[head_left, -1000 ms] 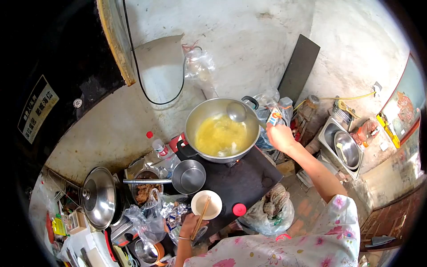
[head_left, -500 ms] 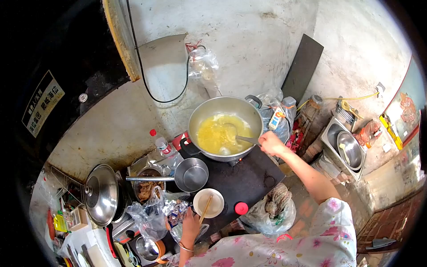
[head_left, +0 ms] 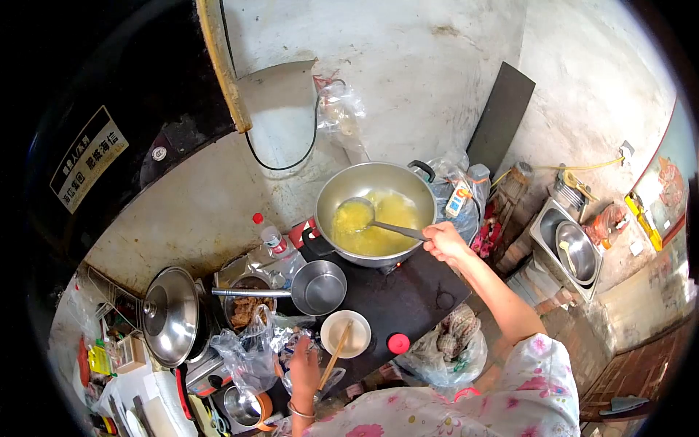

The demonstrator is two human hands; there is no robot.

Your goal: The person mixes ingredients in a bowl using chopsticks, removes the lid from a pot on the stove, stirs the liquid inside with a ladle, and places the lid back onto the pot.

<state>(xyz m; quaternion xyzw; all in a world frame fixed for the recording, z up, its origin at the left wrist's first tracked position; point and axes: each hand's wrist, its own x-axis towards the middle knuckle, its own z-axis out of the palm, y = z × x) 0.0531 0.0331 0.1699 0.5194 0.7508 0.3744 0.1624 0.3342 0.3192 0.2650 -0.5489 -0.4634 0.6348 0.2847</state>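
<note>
My right hand (head_left: 443, 242) is closed round the handle of a ladle (head_left: 355, 214), whose bowl holds yellow liquid at the left inside of a large two-handled pot (head_left: 328, 191). Yellow broth (head_left: 397, 211) fills the pot's bottom. My left hand (head_left: 304, 370) is raised beside a white bowl (head_left: 359, 342), with its fingers apart and nothing in them. A pair of chopsticks (head_left: 337, 349) leans in that bowl, close to the hand. An empty saucepan (head_left: 319, 288) stands between the bowl and the pot.
A lidded wok (head_left: 171, 317), a dish of brown food (head_left: 246, 307), plastic bags (head_left: 247, 360) and a bottle (head_left: 273, 239) are at the left. A red lid (head_left: 398, 344) lies on the dark table (head_left: 422, 291). A sink (head_left: 550, 218) stands at the right.
The ladle has gone from above the pot's right side into the broth and over to the left, and has come up filled. My left hand has let go of the chopsticks.
</note>
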